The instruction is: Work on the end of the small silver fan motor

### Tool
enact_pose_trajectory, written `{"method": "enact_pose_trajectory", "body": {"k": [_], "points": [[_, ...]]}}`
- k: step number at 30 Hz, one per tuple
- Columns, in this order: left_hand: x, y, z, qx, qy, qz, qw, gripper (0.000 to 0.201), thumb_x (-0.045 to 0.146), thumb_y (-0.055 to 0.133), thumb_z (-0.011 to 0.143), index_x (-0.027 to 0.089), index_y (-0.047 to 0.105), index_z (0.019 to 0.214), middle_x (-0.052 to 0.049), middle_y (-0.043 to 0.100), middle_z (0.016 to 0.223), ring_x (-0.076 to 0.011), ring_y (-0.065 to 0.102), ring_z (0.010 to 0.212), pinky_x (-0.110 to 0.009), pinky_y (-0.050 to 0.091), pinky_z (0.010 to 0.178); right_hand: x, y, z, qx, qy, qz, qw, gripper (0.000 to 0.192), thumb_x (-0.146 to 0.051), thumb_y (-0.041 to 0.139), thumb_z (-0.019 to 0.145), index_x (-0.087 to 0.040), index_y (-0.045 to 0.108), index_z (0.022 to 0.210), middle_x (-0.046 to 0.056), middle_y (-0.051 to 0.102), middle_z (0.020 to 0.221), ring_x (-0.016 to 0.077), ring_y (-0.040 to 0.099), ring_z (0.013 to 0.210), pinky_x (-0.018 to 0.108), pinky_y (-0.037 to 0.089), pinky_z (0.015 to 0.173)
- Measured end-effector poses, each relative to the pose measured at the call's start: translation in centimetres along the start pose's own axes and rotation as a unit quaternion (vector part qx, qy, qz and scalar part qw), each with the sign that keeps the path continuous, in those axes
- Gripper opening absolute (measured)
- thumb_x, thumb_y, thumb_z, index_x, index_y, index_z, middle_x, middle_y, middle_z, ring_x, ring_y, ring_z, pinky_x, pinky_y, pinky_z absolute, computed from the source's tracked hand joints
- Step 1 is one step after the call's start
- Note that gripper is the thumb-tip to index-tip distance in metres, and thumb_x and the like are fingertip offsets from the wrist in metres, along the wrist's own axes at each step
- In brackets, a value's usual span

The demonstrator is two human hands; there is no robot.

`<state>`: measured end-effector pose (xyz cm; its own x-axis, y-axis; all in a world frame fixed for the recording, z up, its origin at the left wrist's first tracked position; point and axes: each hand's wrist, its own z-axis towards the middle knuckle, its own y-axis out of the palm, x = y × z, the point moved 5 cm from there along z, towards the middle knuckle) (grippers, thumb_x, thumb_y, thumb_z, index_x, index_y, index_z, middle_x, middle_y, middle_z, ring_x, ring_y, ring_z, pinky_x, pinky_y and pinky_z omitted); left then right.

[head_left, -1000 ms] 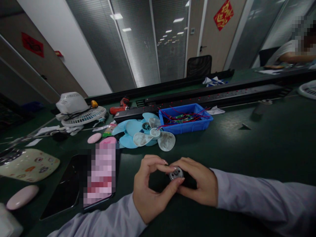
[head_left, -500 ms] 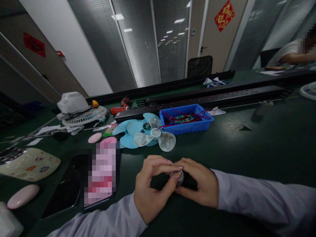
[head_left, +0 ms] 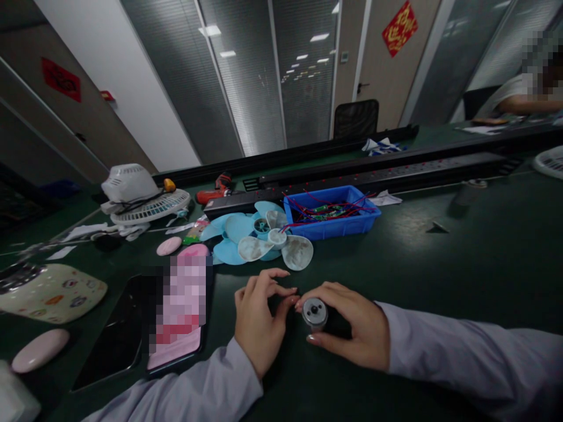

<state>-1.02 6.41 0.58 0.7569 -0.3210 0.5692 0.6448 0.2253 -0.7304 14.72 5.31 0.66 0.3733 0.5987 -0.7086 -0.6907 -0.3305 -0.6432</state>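
Cylinder seemed hard, slippery; your right hand held its sides, wisely; your narrowly curled left hand looked empty.

One camera, worn on the person's head, looks forward and down over the table, from above it and on the near side of the bin. Both hands, the left and the right, lie between lens and bin, seen close from above, with forearms running in from the lower edge and the right side. Beyond the bin the view reaches over the rail to the chair and glass wall, much farther off. The rail climbs rightward behind the bin, so the camera sits askew to it. Far right of the bin, the frame edge cuts a fan and a co-worker.
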Motion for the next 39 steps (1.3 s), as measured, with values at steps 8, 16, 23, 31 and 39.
{"method": "enact_pose_trajectory", "body": {"k": [8, 16, 23, 31, 39], "points": [[0.4, -0.9, -0.5, 0.090, -0.002, -0.148, 0.985, 0.023, 0.016, 0.068, 0.078, 0.023, 0.054, 0.095, 0.000, 0.068, 0.087, -0.0213, 0.066, 0.088, -0.041, 0.047, 0.082, 0.0, 0.0, 0.1, 0.001, 0.001, 0.006, 1.000, 0.036, -0.022, 0.069, 0.074, -0.019, 0.054, 0.106, 0.004, 0.063, 0.100, 0.0210, 0.055, 0.090, 0.037, 0.041, 0.080], [2.7, -1.3, -1.6, 0.123, 0.119, -0.273, 0.947, 0.033, 0.006, 0.069, 0.076, 0.023, 0.049, 0.094, 0.001, 0.070, 0.080, -0.0173, 0.058, 0.091, -0.032, 0.046, 0.080, 0.0, 0.0, 0.0, 0.015, -0.020, -0.006, 1.000, 0.029, -0.026, 0.066, 0.077, -0.015, 0.055, 0.101, 0.007, 0.061, 0.093, 0.0212, 0.054, 0.085, 0.037, 0.042, 0.076], [2.9, -1.3, -1.4, 0.118, 0.146, -0.273, 0.943, 0.034, 0.005, 0.070, 0.075, 0.023, 0.048, 0.093, 0.002, 0.073, 0.079, -0.0179, 0.057, 0.090, -0.033, 0.046, 0.080, 0.1, 0.1, -0.1, 0.021, -0.030, 0.004, 0.999, 0.033, -0.026, 0.064, 0.078, -0.015, 0.053, 0.107, 0.008, 0.062, 0.099, 0.0215, 0.056, 0.091, 0.037, 0.043, 0.081], [3.0, -1.3, -1.4, 0.125, 0.124, -0.315, 0.933, 0.033, 0.003, 0.068, 0.075, 0.024, 0.048, 0.091, 0.002, 0.072, 0.079, -0.0171, 0.059, 0.088, -0.033, 0.049, 0.077, 0.1, 0.0, -0.1, 0.023, -0.022, 0.000, 0.999, 0.034, -0.027, 0.065, 0.078, -0.016, 0.053, 0.108, 0.007, 0.063, 0.097, 0.0216, 0.056, 0.088, 0.038, 0.044, 0.078], [3.1, -1.2, -1.5, 0.102, 0.133, -0.286, 0.944, 0.031, 0.005, 0.069, 0.075, 0.025, 0.051, 0.089, 0.003, 0.072, 0.082, -0.0176, 0.058, 0.091, -0.034, 0.049, 0.080, 0.4, 0.3, -0.2, 0.025, -0.034, 0.001, 0.999, 0.037, -0.025, 0.066, 0.077, -0.015, 0.053, 0.110, 0.008, 0.062, 0.101, 0.0220, 0.055, 0.091, 0.038, 0.043, 0.080]]}}
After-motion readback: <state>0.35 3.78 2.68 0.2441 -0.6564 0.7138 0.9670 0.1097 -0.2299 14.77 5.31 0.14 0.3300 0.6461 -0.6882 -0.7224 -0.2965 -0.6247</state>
